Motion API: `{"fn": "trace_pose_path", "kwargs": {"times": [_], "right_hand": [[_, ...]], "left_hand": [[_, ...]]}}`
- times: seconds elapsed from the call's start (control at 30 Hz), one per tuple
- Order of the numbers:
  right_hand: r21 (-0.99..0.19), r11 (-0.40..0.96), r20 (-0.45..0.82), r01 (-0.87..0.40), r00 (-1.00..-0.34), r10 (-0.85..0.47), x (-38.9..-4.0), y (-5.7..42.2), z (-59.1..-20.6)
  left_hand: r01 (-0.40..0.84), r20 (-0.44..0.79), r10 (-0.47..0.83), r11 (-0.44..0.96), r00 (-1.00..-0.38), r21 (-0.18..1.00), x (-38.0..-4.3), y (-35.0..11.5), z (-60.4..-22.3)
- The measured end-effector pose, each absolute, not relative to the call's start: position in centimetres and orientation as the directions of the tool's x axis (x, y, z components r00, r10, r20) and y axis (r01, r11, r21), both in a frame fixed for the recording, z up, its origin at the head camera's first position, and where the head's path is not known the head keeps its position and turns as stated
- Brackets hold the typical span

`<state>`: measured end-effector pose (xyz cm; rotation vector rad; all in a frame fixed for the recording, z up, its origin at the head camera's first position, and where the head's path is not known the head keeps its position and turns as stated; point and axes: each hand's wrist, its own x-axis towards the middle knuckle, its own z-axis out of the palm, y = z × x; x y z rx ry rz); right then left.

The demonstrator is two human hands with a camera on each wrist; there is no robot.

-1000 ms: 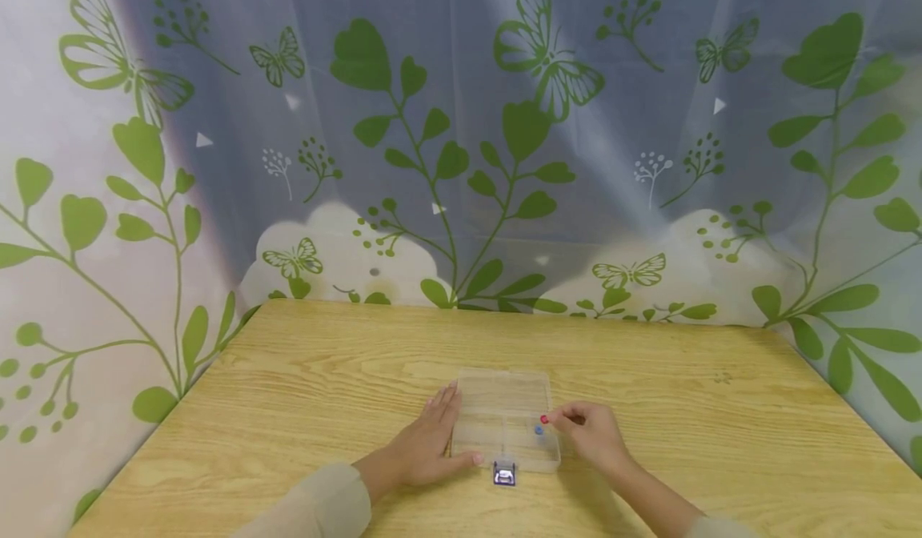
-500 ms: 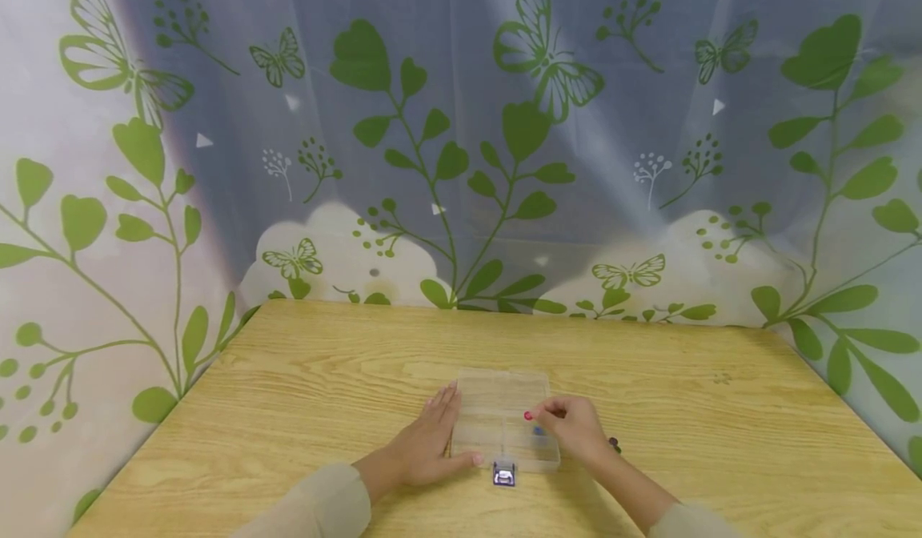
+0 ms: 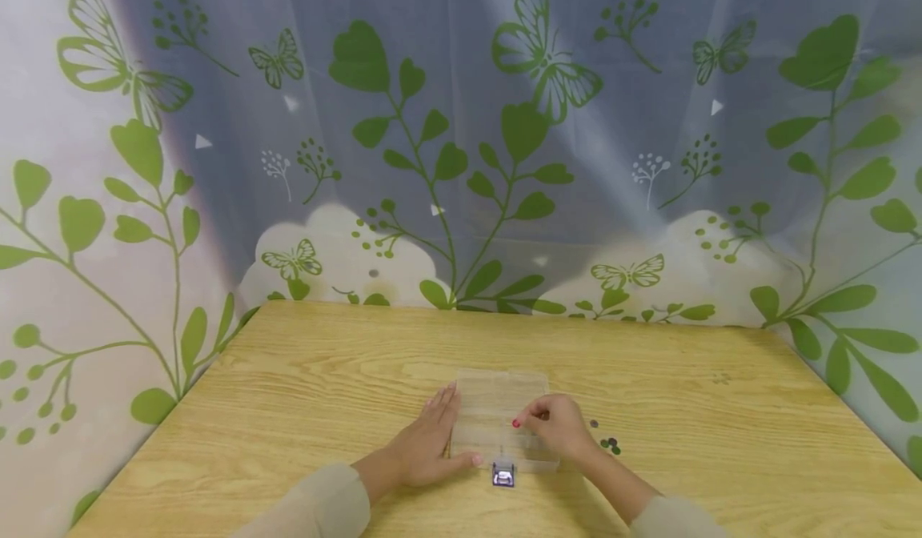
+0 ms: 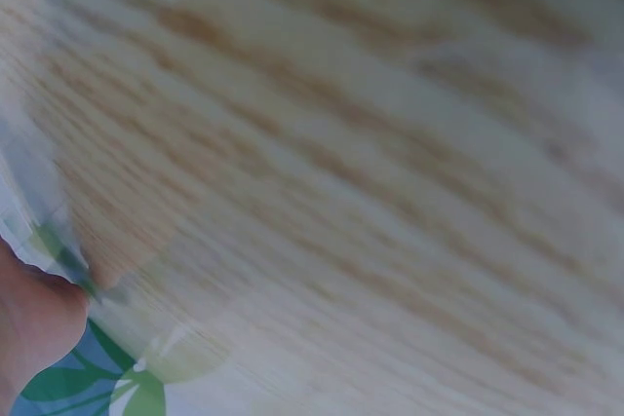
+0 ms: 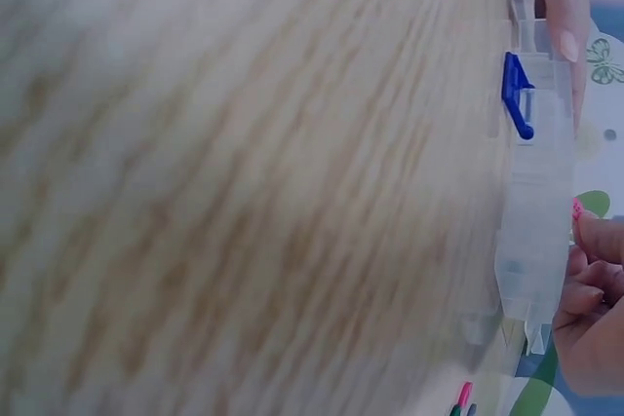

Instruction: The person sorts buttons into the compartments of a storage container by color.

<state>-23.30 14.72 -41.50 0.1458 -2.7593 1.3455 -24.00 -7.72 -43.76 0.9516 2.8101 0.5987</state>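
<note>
A clear plastic compartment box stands open on the table, its lid laid back on the far side. At its front hangs a purple-blue latch, also seen in the right wrist view. My left hand lies along the box's left side with straight fingers, thumb at the front corner. Between thumb and index finger my right hand pinches a small red button over the middle of the box. That hand covers the box's right compartments. Only a bit of the left hand shows in the left wrist view.
Several dark button-like discs lie on the wooden table right of the box, with one more disc just behind them. Farther right are a few small pale pieces. A patterned curtain hangs behind the table.
My right hand has moved left with the red button, from the box's right side to its middle. It now covers the blue button in the box, and discs behind the hand show. The left hand stays put.
</note>
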Motion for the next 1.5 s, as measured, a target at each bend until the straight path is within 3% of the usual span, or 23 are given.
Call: {"fn": "trace_pose_path", "kwargs": {"times": [0.67, 1.03, 1.5], "right_hand": [[-0.648, 0.73, 0.201, -0.218, -0.973, -0.112, -23.0, 14.2, -41.8], [-0.822, 0.56, 0.127, -0.102, -0.992, 0.006, -22.8, 15.1, -41.3], [-0.853, 0.517, 0.089, -0.077, -0.996, -0.002, -22.0, 19.1, -40.3]], "left_hand": [[0.555, 0.017, 0.599, 0.729, -0.8, 0.402, -24.1, -7.7, -43.9], [0.566, 0.021, 0.608, 0.724, -0.793, 0.395, -24.1, -7.7, -43.9], [0.569, 0.029, 0.608, 0.722, -0.793, 0.394, -24.0, -7.8, -43.9]]}}
